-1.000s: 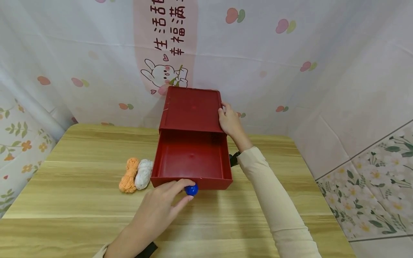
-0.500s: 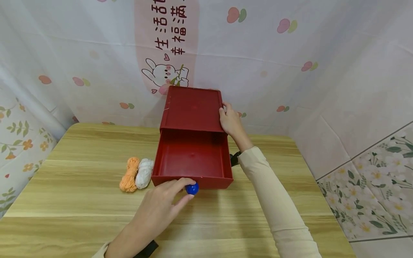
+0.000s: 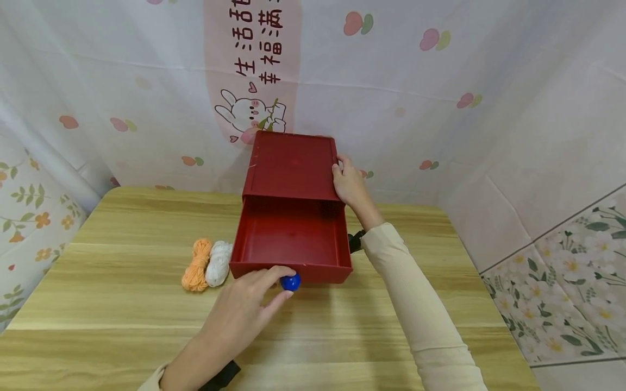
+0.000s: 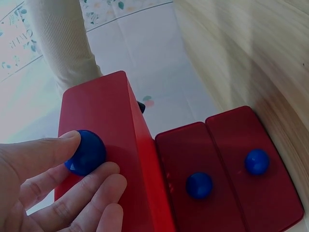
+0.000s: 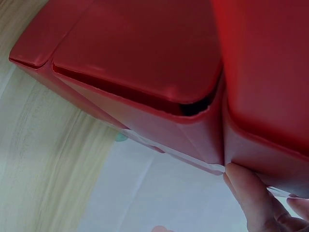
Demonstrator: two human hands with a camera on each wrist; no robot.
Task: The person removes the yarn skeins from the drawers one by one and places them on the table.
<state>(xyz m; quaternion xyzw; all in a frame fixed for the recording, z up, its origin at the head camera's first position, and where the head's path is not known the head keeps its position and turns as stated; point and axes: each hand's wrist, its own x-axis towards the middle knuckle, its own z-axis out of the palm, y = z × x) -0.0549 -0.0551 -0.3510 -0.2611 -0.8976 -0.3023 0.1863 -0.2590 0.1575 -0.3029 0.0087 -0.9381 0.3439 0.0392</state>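
Note:
A red drawer cabinet (image 3: pixel 293 165) stands on the table, its top drawer (image 3: pixel 288 239) pulled out and bare inside. My left hand (image 3: pixel 244 301) pinches the blue round knob (image 3: pixel 290 282) on that drawer's front between thumb and fingers. In the left wrist view the other fingers hang loosely beside the knob. Below are two more drawer fronts (image 4: pixel 231 193), pushed in, each with a blue knob (image 4: pixel 257 162). My right hand (image 3: pixel 349 182) rests against the cabinet's right side near its top edge. In the right wrist view a finger (image 5: pixel 246 186) touches the red side wall.
An orange yarn skein (image 3: pixel 197 266) and a white yarn skein (image 3: pixel 218 263) lie left of the cabinet on the wooden table (image 3: pixel 122 304). A patterned curtain (image 3: pixel 391 98) hangs just behind. Black wrist straps show by both arms.
The drawer front and my left hand have moved slightly inward, toward the cabinet. My right hand stays where it was, and the yarn has not moved.

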